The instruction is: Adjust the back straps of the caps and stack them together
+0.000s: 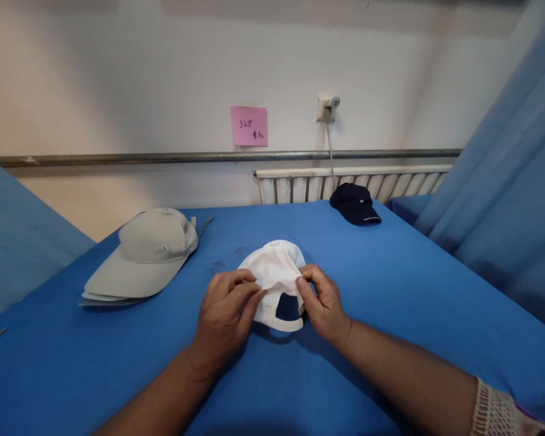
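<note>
A white baseball cap [276,263] is at the middle of the blue table, its back opening and strap turned toward me. My left hand [227,309] pinches the cap's fabric at its left side between thumb and fingers. At the right side, my right hand [322,303] grips the fabric near the edge of the back opening, thumb on top. The crown looks soft and creased between the two hands. The cap's brim is hidden from view.
Stacked light grey caps [152,242] lie at the left on the blue table cover [390,290]. A dark navy cap [355,203] rests at the far right edge. Behind are a radiator [309,184], a metal rail [172,158], a plugged-in socket [327,110] and a pink note [249,126]. Blue curtains [508,139] flank the table.
</note>
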Action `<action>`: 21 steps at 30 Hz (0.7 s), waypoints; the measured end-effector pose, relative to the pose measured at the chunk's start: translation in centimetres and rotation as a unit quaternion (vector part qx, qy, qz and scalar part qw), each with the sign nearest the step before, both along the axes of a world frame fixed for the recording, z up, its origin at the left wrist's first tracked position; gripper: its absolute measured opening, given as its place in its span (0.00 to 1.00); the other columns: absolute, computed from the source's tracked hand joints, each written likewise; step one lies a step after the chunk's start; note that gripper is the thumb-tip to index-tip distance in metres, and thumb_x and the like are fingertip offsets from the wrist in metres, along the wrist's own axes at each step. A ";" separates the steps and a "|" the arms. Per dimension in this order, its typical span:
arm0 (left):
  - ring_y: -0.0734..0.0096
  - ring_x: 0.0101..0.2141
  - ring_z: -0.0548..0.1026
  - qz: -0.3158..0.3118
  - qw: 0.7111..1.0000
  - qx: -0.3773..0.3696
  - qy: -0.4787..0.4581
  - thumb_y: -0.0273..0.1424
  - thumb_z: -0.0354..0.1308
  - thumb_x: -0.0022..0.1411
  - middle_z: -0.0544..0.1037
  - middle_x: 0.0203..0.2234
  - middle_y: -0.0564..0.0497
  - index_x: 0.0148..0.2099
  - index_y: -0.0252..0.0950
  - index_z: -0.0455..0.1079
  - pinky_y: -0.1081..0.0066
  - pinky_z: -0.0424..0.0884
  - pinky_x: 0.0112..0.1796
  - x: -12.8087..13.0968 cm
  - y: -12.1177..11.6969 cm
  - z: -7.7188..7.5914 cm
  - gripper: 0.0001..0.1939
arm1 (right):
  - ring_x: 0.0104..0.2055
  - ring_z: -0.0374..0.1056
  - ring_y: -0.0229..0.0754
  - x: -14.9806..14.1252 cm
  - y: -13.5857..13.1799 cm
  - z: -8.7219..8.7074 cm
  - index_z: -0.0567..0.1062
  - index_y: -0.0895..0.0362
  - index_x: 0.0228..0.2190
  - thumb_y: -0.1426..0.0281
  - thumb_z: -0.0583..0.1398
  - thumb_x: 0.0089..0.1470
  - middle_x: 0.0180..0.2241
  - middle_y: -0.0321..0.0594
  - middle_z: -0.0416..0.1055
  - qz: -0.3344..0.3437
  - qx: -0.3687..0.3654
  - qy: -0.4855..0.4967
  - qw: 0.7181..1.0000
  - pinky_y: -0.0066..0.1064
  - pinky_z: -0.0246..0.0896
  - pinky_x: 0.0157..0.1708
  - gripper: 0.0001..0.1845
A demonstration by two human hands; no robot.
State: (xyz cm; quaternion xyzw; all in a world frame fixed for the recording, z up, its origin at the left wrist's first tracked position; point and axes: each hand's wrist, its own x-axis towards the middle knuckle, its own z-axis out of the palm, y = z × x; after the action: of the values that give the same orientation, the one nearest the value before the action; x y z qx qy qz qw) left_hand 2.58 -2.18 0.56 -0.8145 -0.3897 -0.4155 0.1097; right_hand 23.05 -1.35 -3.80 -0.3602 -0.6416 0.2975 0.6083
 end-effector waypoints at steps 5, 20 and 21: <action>0.65 0.40 0.74 0.023 0.994 0.009 -0.103 0.25 0.57 0.64 0.73 0.39 0.47 0.40 0.38 0.70 0.66 0.71 0.42 -0.4 -0.1 0.0 0.03 | 0.43 0.68 0.43 0.1 1.6 -1.1 0.69 0.54 0.38 0.64 0.53 0.64 0.40 0.41 0.71 -0.081 0.003 0.016 0.997 0.36 0.65 0.42 0.08; 0.58 0.47 0.74 0.013 0.972 -0.212 -0.098 0.35 0.51 0.65 0.75 0.45 0.43 0.34 0.39 0.66 0.59 0.70 0.47 -1.6 2.5 -1.2 0.08 | 0.54 0.67 0.49 0.5 3.2 -2.6 0.67 0.55 0.55 0.67 0.58 0.59 0.54 0.50 0.68 -0.103 0.017 -0.076 0.992 0.46 0.67 0.51 0.22; 0.57 0.47 0.74 0.034 0.970 -0.219 -0.102 0.35 0.51 0.64 0.76 0.46 0.42 0.33 0.39 0.65 0.58 0.71 0.47 -1.8 3.0 -1.3 0.09 | 0.54 0.67 0.50 0.5 3.4 -2.9 0.67 0.55 0.55 0.68 0.58 0.59 0.54 0.50 0.68 -0.116 0.008 -0.079 0.990 0.47 0.67 0.51 0.22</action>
State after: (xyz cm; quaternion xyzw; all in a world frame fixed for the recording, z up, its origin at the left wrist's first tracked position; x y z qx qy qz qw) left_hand 0.76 0.85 -0.76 -0.7579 -0.5082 -0.3972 -0.0976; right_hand 23.52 2.04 -6.71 -0.4492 -0.6440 0.1905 0.5892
